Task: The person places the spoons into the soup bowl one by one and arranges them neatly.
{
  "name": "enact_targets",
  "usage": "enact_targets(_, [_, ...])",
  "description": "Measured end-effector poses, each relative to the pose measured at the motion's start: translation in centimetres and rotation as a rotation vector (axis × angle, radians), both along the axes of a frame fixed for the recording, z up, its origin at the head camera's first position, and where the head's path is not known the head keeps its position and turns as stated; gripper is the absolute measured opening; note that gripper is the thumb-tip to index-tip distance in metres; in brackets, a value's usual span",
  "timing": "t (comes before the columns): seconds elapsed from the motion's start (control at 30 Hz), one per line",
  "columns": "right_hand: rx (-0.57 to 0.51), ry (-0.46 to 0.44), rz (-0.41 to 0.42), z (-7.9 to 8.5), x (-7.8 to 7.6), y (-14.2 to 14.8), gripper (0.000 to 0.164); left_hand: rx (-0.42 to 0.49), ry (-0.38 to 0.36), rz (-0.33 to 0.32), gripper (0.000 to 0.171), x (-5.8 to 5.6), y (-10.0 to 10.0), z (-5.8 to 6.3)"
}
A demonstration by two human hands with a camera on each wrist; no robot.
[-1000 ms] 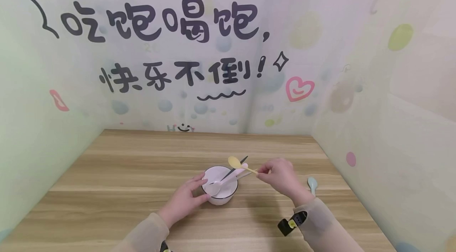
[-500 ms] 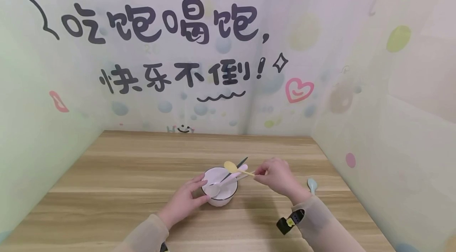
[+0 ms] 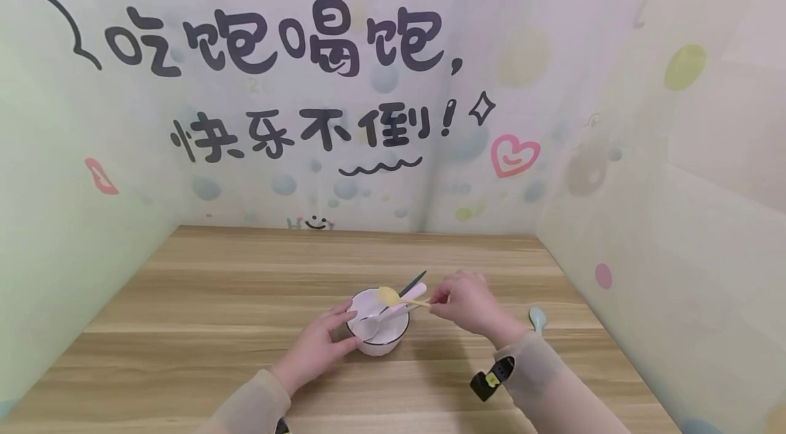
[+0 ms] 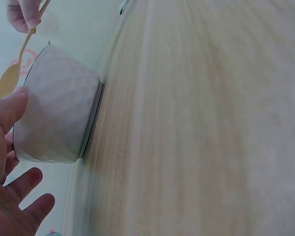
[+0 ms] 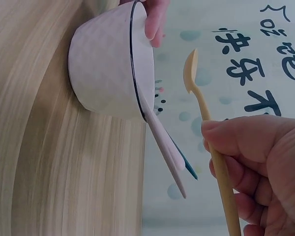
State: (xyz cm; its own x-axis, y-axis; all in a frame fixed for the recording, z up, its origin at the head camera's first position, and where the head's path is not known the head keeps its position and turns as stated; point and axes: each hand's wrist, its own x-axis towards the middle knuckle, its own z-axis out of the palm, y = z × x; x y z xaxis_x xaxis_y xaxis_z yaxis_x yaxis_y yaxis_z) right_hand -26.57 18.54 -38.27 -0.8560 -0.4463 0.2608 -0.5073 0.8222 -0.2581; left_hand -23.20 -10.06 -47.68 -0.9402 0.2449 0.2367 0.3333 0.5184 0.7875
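Your right hand pinches the yellow spoon by its handle, thumb against fingers, with the bowl end up over the white bowl; in the right wrist view spoon and bowl are apart. Your left hand rests its thumb and fingertips at the near-left rim, the remaining fingers spread loose. The spoon looks light and stiff, probably plastic or wood, so a gentle pinch midway along the handle should be enough; too far back and the head may swing. The bowl, which stands upright on the table, looks hard and smooth, perhaps ceramic, so steady it by the rim, away from the pale handle and dark handle leaning out of it.
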Motion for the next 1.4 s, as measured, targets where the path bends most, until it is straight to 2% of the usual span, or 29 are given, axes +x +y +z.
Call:
enact_targets(0.2, [0.056, 0.055, 0.047, -0.2, -0.1, -0.5, 0.013, 0.000, 0.006, -0.005, 0.053, 0.0, 0.0, 0.0])
enact_targets(0.5, [0.095, 0.067, 0.093, -0.5, -0.4, -1.1, 0.015, -0.005, 0.033, -0.014, 0.056, 0.0, -0.1, -0.2])
enact_targets(1.0, [0.212, 0.099, 0.168, -0.3, -0.8, -2.1, 0.012, 0.006, 0.015, -0.001, 0.055, 0.0, -0.1, -0.1])
enact_targets(1.4, [0.254, 0.096, 0.208, -0.1, -0.9, -2.9, 0.012, -0.005, 0.007, 0.000, 0.055, -0.1, -0.2, -0.2])
